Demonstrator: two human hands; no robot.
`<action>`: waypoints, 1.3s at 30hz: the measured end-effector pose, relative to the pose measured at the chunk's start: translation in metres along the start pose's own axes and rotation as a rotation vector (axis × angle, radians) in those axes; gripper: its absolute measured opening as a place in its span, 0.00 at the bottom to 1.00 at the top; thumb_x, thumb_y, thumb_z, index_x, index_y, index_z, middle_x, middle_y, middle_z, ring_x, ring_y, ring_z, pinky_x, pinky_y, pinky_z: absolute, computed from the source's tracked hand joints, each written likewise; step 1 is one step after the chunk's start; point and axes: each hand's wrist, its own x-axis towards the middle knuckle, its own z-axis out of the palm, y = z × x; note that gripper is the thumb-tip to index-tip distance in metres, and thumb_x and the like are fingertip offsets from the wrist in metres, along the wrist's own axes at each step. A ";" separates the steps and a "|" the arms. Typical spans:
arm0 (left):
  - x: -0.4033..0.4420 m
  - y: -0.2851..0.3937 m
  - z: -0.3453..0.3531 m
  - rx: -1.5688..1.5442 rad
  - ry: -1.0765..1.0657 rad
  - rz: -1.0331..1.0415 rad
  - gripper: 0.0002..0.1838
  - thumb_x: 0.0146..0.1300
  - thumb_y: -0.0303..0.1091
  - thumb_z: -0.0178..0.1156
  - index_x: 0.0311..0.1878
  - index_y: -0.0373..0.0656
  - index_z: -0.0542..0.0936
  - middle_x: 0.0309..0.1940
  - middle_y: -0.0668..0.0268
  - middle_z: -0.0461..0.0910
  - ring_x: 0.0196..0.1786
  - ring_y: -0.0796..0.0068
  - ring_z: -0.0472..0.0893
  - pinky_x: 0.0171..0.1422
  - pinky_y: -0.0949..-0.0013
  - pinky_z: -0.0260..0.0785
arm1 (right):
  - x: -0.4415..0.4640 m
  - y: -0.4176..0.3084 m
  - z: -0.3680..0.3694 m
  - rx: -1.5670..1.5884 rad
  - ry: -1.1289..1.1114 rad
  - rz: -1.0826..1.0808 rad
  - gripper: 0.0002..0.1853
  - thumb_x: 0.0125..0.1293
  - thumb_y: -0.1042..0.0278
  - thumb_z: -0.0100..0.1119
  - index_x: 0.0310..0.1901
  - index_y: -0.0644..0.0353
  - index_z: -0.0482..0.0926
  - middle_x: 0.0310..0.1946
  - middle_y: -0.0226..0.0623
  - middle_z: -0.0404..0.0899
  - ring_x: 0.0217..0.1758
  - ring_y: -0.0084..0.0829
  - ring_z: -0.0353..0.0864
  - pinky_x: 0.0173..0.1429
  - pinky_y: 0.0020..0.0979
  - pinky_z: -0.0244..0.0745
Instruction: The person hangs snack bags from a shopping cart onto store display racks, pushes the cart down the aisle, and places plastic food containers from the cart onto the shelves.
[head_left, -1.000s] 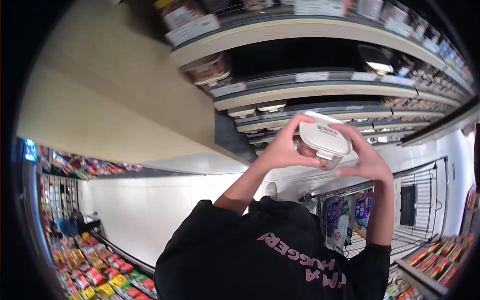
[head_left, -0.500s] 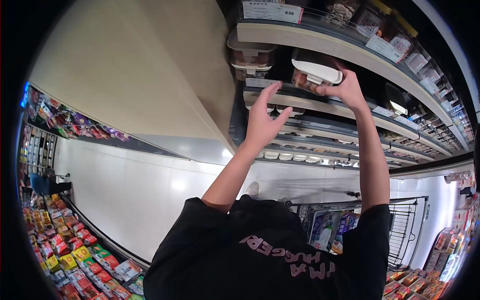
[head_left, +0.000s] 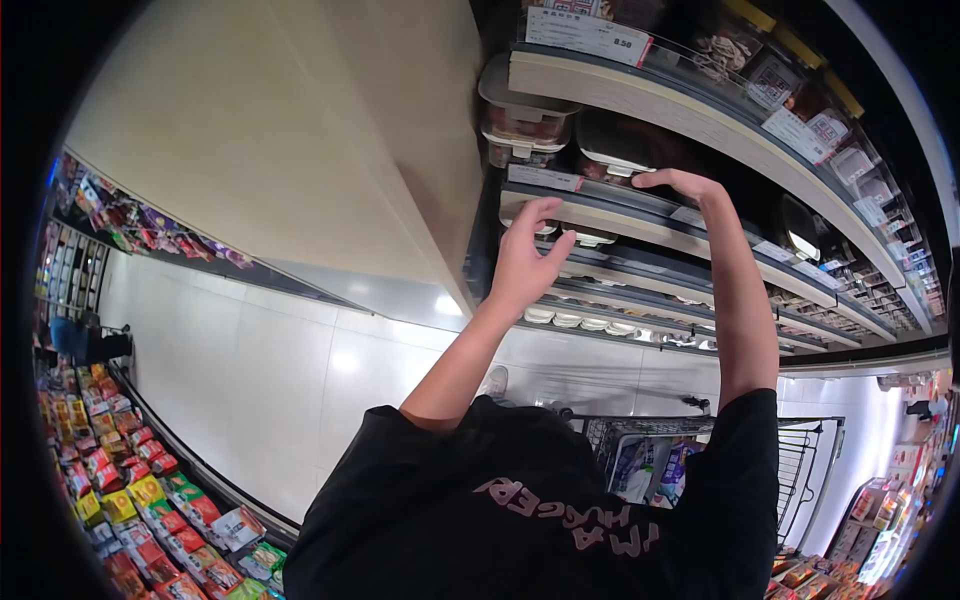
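My right hand [head_left: 684, 183] is at the front right corner of a clear food container [head_left: 616, 152] with a pale clip-on lid, which sits on the shelf. Its visible digits stretch toward the container's front and touch or nearly touch it; I cannot tell which. My left hand [head_left: 530, 262] is open and holds nothing, fingers curved, in front of the shelf edge below. Left of that container stand similar lidded containers [head_left: 528, 115], stacked. A price tag [head_left: 543, 178] is fixed to the shelf edge beneath them.
More shelves [head_left: 660, 110] of packaged food run off to the right. A beige panel [head_left: 300, 120] stands on the left. A shopping cart [head_left: 800, 470] with packages is beside me. Colourful packets [head_left: 150, 490] fill a display at lower left, and a person [head_left: 85, 340] is farther off.
The container has gone from my right hand's grip, tilted at the shelf front, to resting farther in on the shelf. My right hand has loosened; my left hand has lowered slightly.
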 end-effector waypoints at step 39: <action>-0.443 -0.006 0.555 -0.127 -1.603 0.171 0.16 0.57 0.33 0.60 0.47 0.34 0.78 0.45 0.52 0.80 0.48 0.59 0.80 0.52 0.65 0.71 | -0.630 0.545 0.238 0.264 1.743 1.198 0.21 0.58 0.62 0.54 0.49 0.69 0.77 0.48 0.55 0.77 0.51 0.48 0.77 0.56 0.38 0.70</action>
